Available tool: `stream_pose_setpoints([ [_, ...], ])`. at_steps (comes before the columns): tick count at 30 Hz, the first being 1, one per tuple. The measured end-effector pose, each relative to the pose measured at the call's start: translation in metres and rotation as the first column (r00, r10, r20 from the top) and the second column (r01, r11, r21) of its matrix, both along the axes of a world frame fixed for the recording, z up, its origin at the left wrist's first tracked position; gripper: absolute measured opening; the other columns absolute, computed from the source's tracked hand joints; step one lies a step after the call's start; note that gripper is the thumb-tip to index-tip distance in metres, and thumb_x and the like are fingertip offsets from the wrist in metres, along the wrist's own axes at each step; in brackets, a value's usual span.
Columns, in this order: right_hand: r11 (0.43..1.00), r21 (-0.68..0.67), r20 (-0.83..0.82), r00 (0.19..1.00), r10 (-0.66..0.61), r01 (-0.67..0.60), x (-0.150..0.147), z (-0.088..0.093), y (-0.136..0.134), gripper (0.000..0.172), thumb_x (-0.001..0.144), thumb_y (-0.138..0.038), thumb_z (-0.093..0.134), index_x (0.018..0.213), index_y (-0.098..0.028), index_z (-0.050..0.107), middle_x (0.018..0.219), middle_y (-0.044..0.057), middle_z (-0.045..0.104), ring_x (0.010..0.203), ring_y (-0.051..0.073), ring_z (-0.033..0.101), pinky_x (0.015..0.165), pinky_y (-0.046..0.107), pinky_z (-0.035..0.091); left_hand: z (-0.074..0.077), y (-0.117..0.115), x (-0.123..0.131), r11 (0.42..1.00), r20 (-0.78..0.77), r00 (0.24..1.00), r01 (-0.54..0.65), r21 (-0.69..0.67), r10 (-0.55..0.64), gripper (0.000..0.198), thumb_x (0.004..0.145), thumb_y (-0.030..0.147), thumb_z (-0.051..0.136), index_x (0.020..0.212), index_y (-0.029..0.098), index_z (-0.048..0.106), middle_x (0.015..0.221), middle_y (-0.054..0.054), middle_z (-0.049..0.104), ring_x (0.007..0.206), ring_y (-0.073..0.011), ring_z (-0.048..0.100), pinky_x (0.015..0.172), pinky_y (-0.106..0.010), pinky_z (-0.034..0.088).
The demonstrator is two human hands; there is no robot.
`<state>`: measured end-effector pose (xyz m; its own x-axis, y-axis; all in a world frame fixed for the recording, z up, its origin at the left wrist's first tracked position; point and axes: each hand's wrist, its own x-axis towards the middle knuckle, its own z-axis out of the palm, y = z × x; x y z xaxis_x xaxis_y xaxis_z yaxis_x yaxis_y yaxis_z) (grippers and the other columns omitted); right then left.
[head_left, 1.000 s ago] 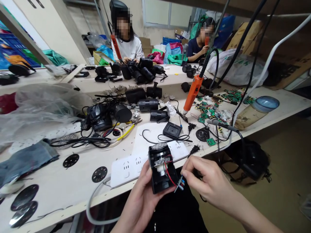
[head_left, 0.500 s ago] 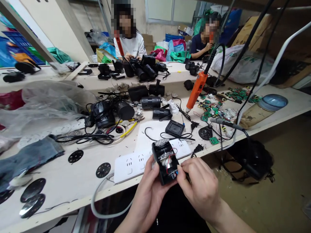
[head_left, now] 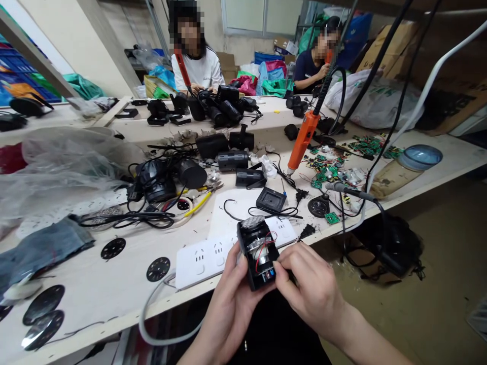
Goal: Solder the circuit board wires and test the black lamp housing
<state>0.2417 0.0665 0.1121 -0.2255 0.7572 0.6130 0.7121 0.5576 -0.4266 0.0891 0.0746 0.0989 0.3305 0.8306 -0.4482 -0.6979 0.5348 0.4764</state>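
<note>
1. Left hand [head_left: 232, 299] is closed around the black housing [head_left: 249, 263], cupping its left wall and underside. It holds it over the near bench edge, just in front of the white power strip [head_left: 201, 256].
2. Right hand [head_left: 308, 289] has its fingertips pinched against the housing's near right corner, where the wires end.
3. Housing looks like a light, stiff plastic shell, open on top. It is probably best gripped by its outer walls.
4. Red wire [head_left: 257, 259] loops across the opening. It looks thin and easily torn, so hold it near its end.

L hand [head_left: 232, 299] grips black housing [head_left: 258, 258] — R hand [head_left: 308, 289] pinches its wires.
</note>
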Motion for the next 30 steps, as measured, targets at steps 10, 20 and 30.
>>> stream_pose_setpoints([
  [10,0.994,-0.047,0.123,0.987,0.106,-0.100,0.002,0.001,0.001,0.026,0.094,-0.006,0.043,0.073,-0.019,0.048,0.071,0.004,0.053,0.068,0.018,0.049,0.062,0.031,0.041,-0.003,-0.001,-0.002,1.000,0.039,0.999,-0.005,-0.018,0.005,0.046,0.090,0.034,0.060,0.135,0.026,0.050,0.128,-0.010,0.062,0.121,-0.0292,0.054,0.095,-0.048,0.052],
  [20,0.978,-0.096,0.252,0.947,0.202,-0.183,0.006,0.009,0.006,0.029,0.095,-0.006,0.041,0.069,-0.018,0.049,0.071,0.004,0.050,0.068,0.018,0.046,0.061,0.031,0.037,-0.007,-0.001,-0.005,1.000,0.048,0.999,0.018,-0.019,-0.017,0.043,0.091,0.035,0.059,0.133,0.028,0.053,0.124,-0.008,0.064,0.115,-0.0275,0.057,0.096,-0.049,0.051],
  [30,0.974,-0.140,0.175,0.964,0.200,-0.177,0.005,0.011,0.007,0.025,0.095,-0.006,0.043,0.073,-0.017,0.050,0.074,0.005,0.053,0.071,0.018,0.049,0.062,0.031,0.042,0.000,0.000,-0.006,1.000,0.006,1.000,-0.004,0.009,0.004,0.039,0.091,0.031,0.058,0.130,0.030,0.055,0.127,-0.006,0.063,0.115,-0.0270,0.056,0.091,-0.045,0.053],
])
